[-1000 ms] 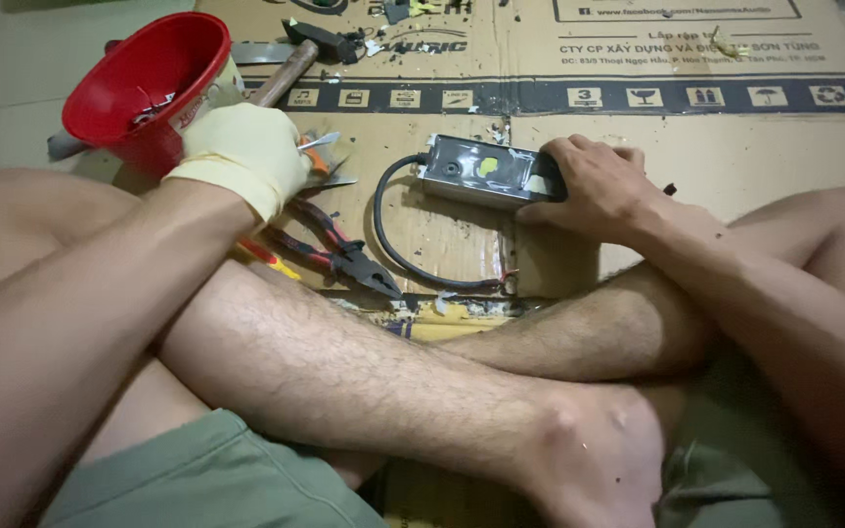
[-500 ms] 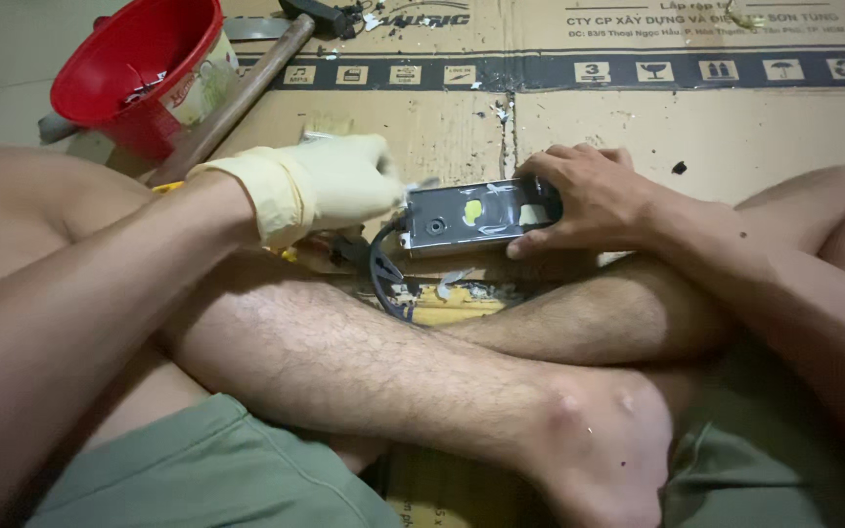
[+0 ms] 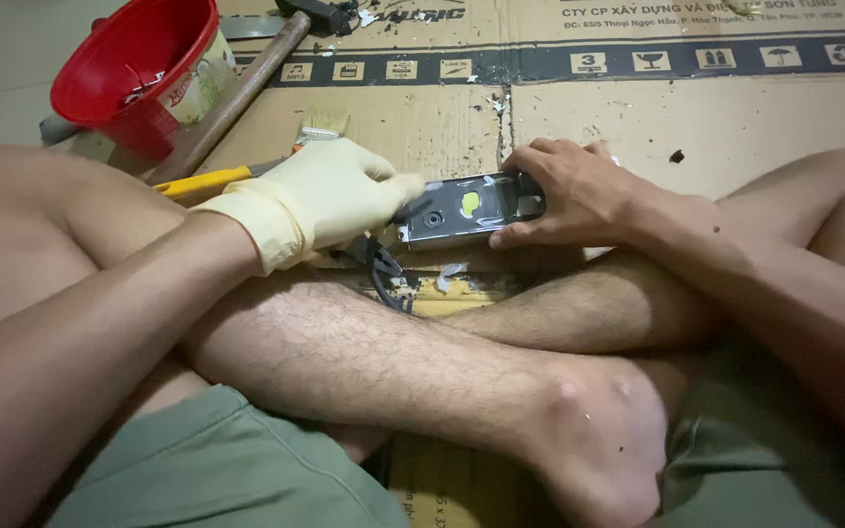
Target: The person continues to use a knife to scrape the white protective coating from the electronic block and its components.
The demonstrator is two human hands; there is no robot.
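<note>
My left hand, in a pale yellow glove, is closed around a small dark tool whose tip rests against the left end of a grey metal box. The box has a yellow-green spot on top and lies on the cardboard just beyond my crossed legs. My bare right hand grips the box's right end, fingers curled over its top. A black cable runs from under the box toward my shin.
A red bucket stands at the far left. A wooden-handled hammer lies beside it. A small paintbrush and a yellow-handled tool lie behind my left hand. My crossed legs fill the foreground.
My left hand has come from near the red bucket across to the box and now holds a tool against it. The right hand has stayed on the box.
</note>
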